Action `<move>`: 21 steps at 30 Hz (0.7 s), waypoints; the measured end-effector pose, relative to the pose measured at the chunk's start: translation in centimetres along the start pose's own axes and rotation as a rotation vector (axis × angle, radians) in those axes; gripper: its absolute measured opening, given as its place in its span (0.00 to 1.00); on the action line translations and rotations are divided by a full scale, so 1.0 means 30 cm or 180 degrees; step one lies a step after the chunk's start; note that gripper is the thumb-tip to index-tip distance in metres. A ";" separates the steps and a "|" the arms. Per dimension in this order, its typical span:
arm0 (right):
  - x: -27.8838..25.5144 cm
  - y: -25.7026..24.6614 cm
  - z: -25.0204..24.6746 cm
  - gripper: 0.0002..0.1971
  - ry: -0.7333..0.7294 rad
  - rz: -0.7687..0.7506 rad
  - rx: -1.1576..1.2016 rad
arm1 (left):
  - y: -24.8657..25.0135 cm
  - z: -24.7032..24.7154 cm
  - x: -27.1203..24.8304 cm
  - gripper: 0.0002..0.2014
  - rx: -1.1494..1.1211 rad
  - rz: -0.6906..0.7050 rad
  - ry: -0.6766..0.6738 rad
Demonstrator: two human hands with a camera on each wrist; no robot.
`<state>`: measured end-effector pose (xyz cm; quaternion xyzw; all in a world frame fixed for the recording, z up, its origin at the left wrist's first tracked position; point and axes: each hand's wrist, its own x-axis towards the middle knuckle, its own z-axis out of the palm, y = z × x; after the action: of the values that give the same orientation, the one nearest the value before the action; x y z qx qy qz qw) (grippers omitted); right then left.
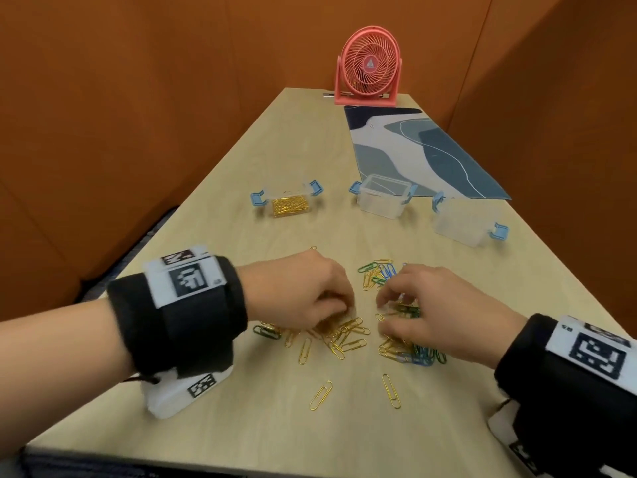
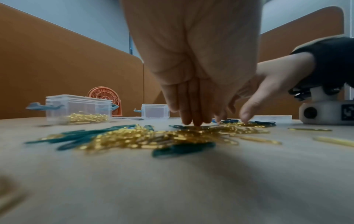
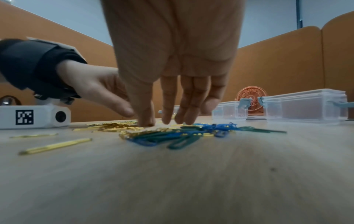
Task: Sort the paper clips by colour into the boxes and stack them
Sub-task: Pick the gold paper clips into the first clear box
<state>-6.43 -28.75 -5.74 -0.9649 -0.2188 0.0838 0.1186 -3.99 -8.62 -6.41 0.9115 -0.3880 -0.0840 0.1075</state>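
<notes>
Gold, green and blue paper clips lie scattered mid-table. My left hand [image 1: 339, 310] reaches down, its fingertips [image 2: 193, 122] touching a heap of gold clips [image 1: 344, 336]. My right hand [image 1: 386, 313] spreads over a mixed heap [image 1: 413, 353], fingertips [image 3: 166, 119] on the table by the blue and green clips [image 3: 172, 136]. I cannot see any clip lifted. Behind stand three clear boxes with blue latches: the left box [image 1: 287, 203] holds gold clips, while the middle box [image 1: 382, 194] and right box [image 1: 462, 219] look empty.
Another mixed cluster [image 1: 377, 274] lies beyond my right hand. Two loose gold clips [image 1: 320, 395] lie nearer me. A patterned blue mat [image 1: 431, 153] and a pink fan [image 1: 370, 65] sit at the back right. Orange partitions enclose the table [image 1: 241, 426].
</notes>
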 end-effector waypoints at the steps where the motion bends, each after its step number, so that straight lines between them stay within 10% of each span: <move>1: -0.006 -0.004 0.002 0.19 -0.0125 -0.0087 0.0088 | 0.001 0.001 -0.029 0.18 -0.0131 0.0136 0.0040; 6: -0.013 -0.005 0.000 0.35 -0.0318 -0.0111 0.0086 | -0.015 0.019 -0.069 0.38 -0.0187 0.0402 -0.0400; 21: -0.007 0.001 -0.003 0.17 -0.0148 0.0219 0.0521 | 0.004 0.038 -0.070 0.10 -0.0365 0.0672 0.0246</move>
<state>-6.59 -28.89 -5.63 -0.9567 -0.1807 0.1279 0.1890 -5.79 -7.32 -7.33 0.8606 -0.4719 -0.0591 0.1825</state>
